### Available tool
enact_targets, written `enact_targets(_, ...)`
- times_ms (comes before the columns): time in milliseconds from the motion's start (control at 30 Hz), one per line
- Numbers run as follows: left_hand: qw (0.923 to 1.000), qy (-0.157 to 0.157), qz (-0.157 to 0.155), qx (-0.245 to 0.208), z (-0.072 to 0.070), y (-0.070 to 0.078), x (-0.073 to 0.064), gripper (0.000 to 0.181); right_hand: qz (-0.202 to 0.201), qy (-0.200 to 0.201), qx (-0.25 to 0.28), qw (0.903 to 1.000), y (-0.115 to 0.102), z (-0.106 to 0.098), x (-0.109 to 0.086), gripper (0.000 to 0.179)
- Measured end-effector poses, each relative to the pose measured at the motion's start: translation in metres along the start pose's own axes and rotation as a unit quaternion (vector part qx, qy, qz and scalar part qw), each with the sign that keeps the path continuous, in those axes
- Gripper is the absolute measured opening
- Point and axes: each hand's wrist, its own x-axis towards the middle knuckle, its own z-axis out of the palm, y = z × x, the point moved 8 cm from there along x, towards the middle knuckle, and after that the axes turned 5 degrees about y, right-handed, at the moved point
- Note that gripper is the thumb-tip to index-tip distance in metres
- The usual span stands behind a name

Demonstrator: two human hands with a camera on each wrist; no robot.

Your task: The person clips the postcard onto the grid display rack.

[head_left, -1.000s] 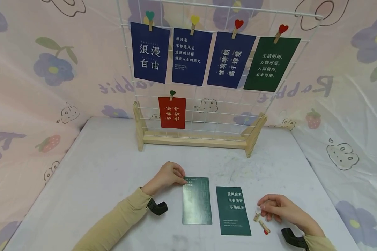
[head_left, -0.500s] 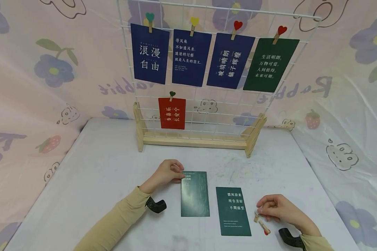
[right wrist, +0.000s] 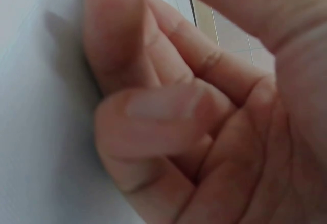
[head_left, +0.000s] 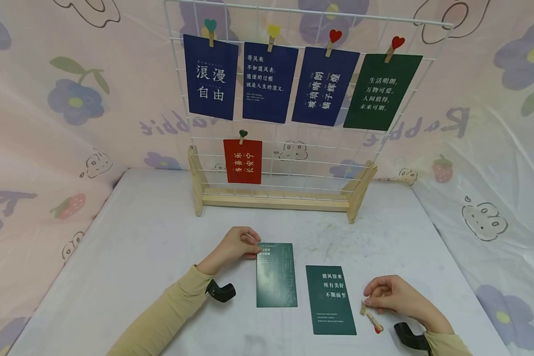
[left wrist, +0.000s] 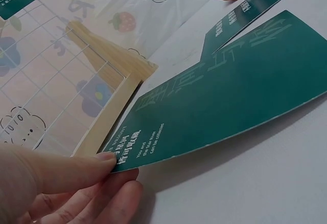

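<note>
My left hand (head_left: 237, 245) pinches the upper left corner of a dark green card (head_left: 277, 277), thumb on top. In the left wrist view that held card (left wrist: 225, 91) is tilted, its near edge lifted off the table. A second green card (head_left: 331, 301) with white writing lies to its right. My right hand (head_left: 393, 299) pinches a small wooden clothespin (head_left: 363, 310); a whitish piece shows at the fingertips in the left wrist view. Just below lies another clothespin (head_left: 375, 324) with a red heart. Curled fingers of the right hand (right wrist: 194, 112) fill the right wrist view, hiding the clothespin.
A white wire grid (head_left: 293, 148) on a wooden stand (head_left: 276, 201) rises at the back of the white table (head_left: 151, 232). Heart clothespins hold several blue cards (head_left: 211, 79), a green card (head_left: 380, 94) and a smaller red card (head_left: 243, 161) on it. Patterned cloth hangs around.
My left hand has slid the green card slightly away from me, toward the stand, and now stays still. The right hand with the clothespin has hardly moved.
</note>
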Motion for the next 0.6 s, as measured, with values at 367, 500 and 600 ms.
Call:
enact_targets(367, 0.9998, -0.005, -0.016, -0.012, -0.0021, -0.0051, -0.0013, 0.023, -0.004, 0.006, -0.041, 0.9991, -0.0019, -0.0021, 0.0004, 0.023)
enact_targets(500, 0.9996, -0.009, -0.023, -0.014, -0.0032, -0.0078, -0.0026, 0.022, 0.002, 0.007, -0.039, 0.9992, -0.0021, -0.0036, 0.0004, 0.022)
enact_targets(600, 0.9994, -0.011, -0.029, -0.018, -0.0047, -0.01, -0.0036, 0.022, 0.007, 0.006, -0.03, 0.9995, -0.002, -0.0046, 0.0006, 0.022)
